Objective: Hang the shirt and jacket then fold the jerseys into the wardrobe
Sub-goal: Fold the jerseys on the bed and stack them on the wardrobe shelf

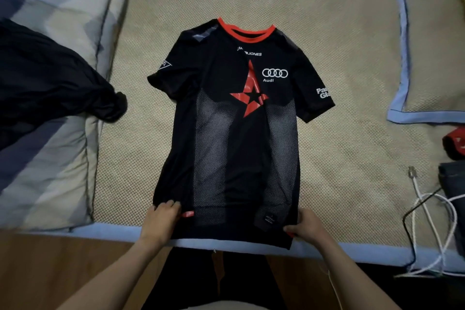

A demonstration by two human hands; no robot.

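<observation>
A black jersey [236, 133] with a red collar, a red star and white logos lies spread face up on the woven bed mat [339, 58], collar away from me. Its hem reaches the bed's near edge. My left hand [161, 221] grips the hem's left corner, fingers curled over the fabric. My right hand [307, 226] pinches the hem's right corner with the thumb on top. Both sleeves lie out to the sides.
A dark garment [50, 78] lies crumpled on a striped pillow [50, 171] at the left. A second blue-edged mat [432, 58] sits at the right, with a red item [455, 143], folded dark cloth [453, 184] and white cables [432, 221]. Wooden floor [63, 267] shows below.
</observation>
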